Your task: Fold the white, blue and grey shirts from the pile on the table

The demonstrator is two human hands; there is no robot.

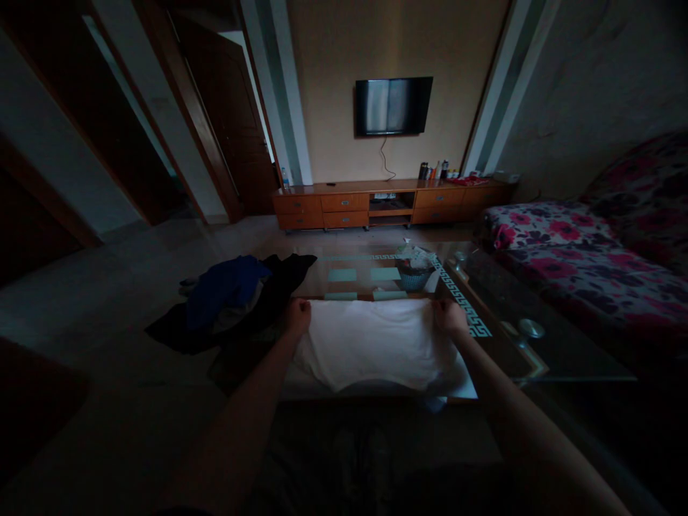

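A white cloth garment [376, 340] is stretched out between my hands over the near part of a glass-topped coffee table [580, 362]. My left hand [299, 316] is closed on its far left corner, and my right hand [449, 317] pinches the far right corner. Under the garment's near edge, more pale cloth [465, 383] lies on the glass. What kind of garment it is, I cannot tell in the dim light. Left of my left hand lies a heap of dark clothes [241, 294], blue and black.
A teal basket [416, 278] with a plastic bag in it shows at the table's far side. Beyond stands a wooden TV cabinet [344, 204] with bottles on top, below a wall-mounted television [393, 106]. To the right is a floral sofa [559, 233]. A wooden door [231, 115] is at the back left.
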